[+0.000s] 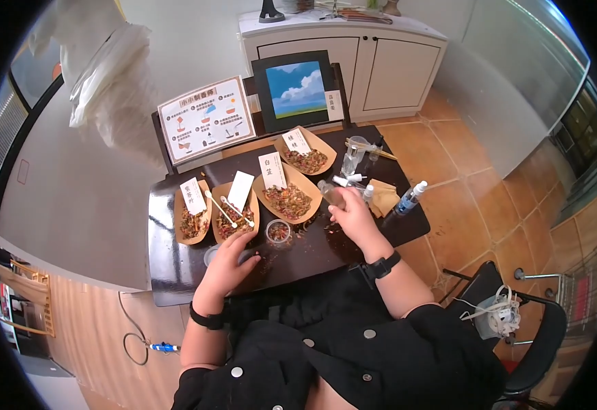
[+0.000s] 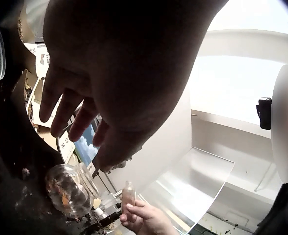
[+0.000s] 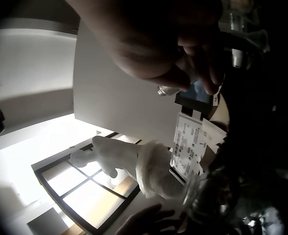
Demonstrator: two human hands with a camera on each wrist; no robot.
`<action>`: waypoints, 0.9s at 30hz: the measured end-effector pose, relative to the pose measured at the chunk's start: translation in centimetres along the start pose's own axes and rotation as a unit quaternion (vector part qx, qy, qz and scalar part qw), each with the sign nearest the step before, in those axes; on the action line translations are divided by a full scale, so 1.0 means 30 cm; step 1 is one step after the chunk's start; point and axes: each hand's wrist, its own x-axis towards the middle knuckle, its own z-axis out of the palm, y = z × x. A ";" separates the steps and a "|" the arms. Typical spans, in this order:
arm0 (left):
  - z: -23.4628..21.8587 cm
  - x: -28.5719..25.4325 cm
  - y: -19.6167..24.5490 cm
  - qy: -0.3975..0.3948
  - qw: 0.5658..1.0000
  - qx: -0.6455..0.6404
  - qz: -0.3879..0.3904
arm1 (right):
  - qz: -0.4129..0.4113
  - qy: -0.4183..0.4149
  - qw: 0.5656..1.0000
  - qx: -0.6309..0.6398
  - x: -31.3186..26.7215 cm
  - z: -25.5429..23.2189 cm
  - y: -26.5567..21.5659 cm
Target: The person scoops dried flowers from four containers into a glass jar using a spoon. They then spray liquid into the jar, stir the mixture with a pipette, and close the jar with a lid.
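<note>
Pinched in my right hand (image 1: 354, 217) is a small clear bottle (image 2: 128, 197), raised above the table with its uncapped neck upward. My left hand (image 1: 224, 268), fingers loosely extended, holds nothing at the near edge of a boat-shaped paper tray (image 1: 218, 231) of dried petals. Two white spoons (image 1: 233, 208) lie on the trays. A round clear cup (image 1: 279, 233) with dried petals stands between the hands. By the left hand lies a clear round lid or dish (image 1: 211, 255), partly hidden. Another tray (image 1: 288, 203) with a white label is just left of the bottle.
The dark table (image 1: 312, 251) has petal crumbs scattered on it. At its right are a clear beaker (image 1: 352, 160), brown paper pieces (image 1: 383, 199) and a blue-labelled spray bottle (image 1: 410, 197). An instruction board (image 1: 206, 121) and framed sky picture (image 1: 297, 89) stand behind.
</note>
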 end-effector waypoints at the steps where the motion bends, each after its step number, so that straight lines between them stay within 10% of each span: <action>1: 0.002 0.002 -0.011 0.008 1.000 -0.002 -0.009 | 0.035 -0.019 0.997 0.069 -0.012 0.008 0.018; 10: -0.003 0.003 0.006 -0.004 1.000 0.003 -0.012 | 0.016 -0.004 0.972 -0.234 -0.067 0.052 0.020; 27: -0.034 -0.018 0.022 -0.002 1.000 -0.011 -0.023 | -0.011 0.022 0.964 -0.264 -0.092 0.055 0.039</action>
